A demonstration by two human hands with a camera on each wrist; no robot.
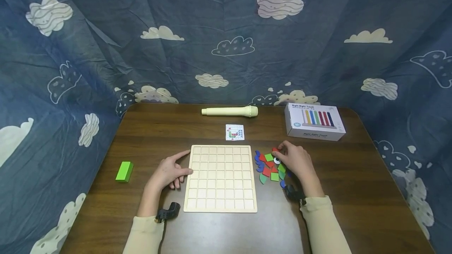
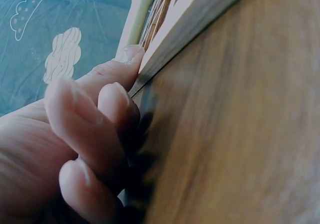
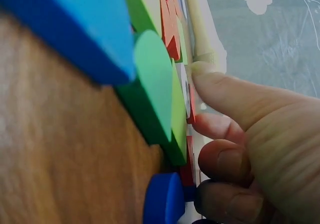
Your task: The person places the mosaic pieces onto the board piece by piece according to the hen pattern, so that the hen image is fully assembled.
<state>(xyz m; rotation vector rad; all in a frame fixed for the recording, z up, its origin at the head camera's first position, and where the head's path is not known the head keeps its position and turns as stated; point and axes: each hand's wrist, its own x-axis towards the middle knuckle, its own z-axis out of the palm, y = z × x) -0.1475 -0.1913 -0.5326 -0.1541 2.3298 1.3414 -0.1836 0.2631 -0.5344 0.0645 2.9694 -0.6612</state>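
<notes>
- Fingers (image 1: 284, 144) of my right hand (image 1: 298, 160) meet the thumb in a narrow pinch on a red piece (image 1: 275, 149); it sits at the far side of a loose cluster of coloured pieces (image 1: 274, 176), just right of a wooden board (image 1: 220, 175).
- Forefinger and thumb of my left hand (image 1: 169, 171) stretch straight and wide apart, both touching the board's left rim; the other fingers bend loosely beside it.
- Pale and square, the board carries a grid of shallow cells inside a slim raised rim; the coloured pieces lie close, some touching; several are red or green squares, others blue and curved, and a white disc (image 1: 277, 161) with a dark centre lies among them.
- Seen from the head, a printed card (image 1: 234, 132), a pale green microphone-shaped object (image 1: 229, 111) and a white box (image 1: 314, 122) line the far side of the table (image 1: 367, 191); a green block (image 1: 124, 171) stands at left.
- Left-wrist view shows the board's side edge, hidden from overhead; right-wrist view reveals the pieces' thickness, plus my curled lower fingers, which the head view conceals behind the hand.
</notes>
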